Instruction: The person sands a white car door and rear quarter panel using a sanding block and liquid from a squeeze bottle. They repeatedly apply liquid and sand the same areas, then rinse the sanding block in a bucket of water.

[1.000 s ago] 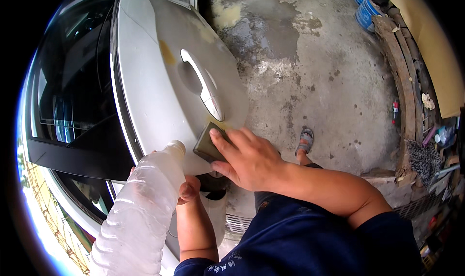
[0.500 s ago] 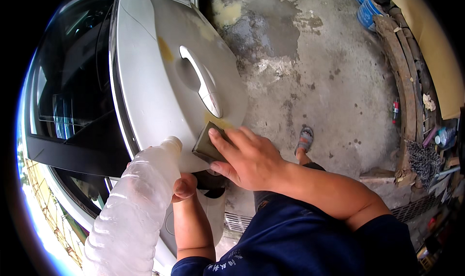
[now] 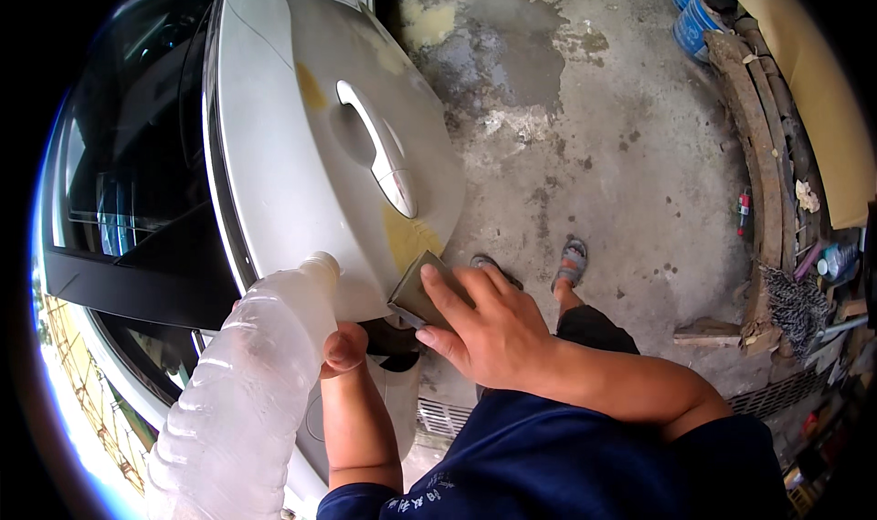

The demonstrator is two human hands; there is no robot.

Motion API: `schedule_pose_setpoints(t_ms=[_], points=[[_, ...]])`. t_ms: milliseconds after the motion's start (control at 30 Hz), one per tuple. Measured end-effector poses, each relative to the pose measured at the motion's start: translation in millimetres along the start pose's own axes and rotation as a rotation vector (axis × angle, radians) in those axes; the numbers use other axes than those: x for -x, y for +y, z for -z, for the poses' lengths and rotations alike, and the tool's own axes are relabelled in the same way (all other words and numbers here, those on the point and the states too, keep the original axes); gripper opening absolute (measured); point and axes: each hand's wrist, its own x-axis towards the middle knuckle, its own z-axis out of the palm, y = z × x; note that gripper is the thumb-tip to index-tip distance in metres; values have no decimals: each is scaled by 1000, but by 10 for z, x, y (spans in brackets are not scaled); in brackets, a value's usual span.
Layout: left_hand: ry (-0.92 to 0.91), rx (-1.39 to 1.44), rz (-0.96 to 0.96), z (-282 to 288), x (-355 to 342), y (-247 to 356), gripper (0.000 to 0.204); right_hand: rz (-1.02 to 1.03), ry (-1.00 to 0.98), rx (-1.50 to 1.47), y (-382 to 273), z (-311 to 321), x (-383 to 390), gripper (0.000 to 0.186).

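Observation:
My left hand [image 3: 344,347] is wrapped round a large ribbed clear plastic bottle [image 3: 239,388]. Its neck tilts up toward the white car door [image 3: 274,155], and most of the fingers are hidden behind it. In my right hand [image 3: 498,328] is a grey-green sanding block [image 3: 427,292], gripped between thumb and fingers at the door's rear edge. Just beyond the block a yellowish filler patch [image 3: 407,237] shows on the door, below the white door handle [image 3: 376,150]. I cannot tell whether the block touches the panel.
A second yellow patch [image 3: 310,87] marks the door near the handle's far end. Blue cans [image 3: 699,18] stand at the far right, close to curved wooden pieces [image 3: 754,155]. Dark fibrous material [image 3: 793,305] lies below them. A floor grate [image 3: 776,394] runs behind me on the stained concrete [image 3: 630,191].
My right hand and the sanding block have moved right and slightly nearer to me, uncovering more of the yellow patch. The bottle has shifted a little left. My second foot now shows.

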Motion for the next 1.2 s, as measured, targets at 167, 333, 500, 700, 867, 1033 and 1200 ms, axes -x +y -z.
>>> schedule_pose_setpoints(t_ms=[167,333,500,700,867,1033,1200], points=[[138,132,10,-154,-216,167,60,-246,-133,47,328,-28,-215,65],[92,107,10,-105,-206,150,59,-223,-137,35,98,0,-264,63],[123,178,-31,-152,-213,118,59,-260,-166,28,-21,43,-97,60],[223,284,48,-285,-180,181,61,-364,-147,15,20,38,-496,57],[155,166,2,-104,-189,147,64,-253,-147,10,-154,56,-117,60],[202,277,17,-443,-301,249,64,-362,-122,27,60,95,-510,61],[191,260,41,-243,-280,264,62,-320,-123,1,-129,72,-189,59]])
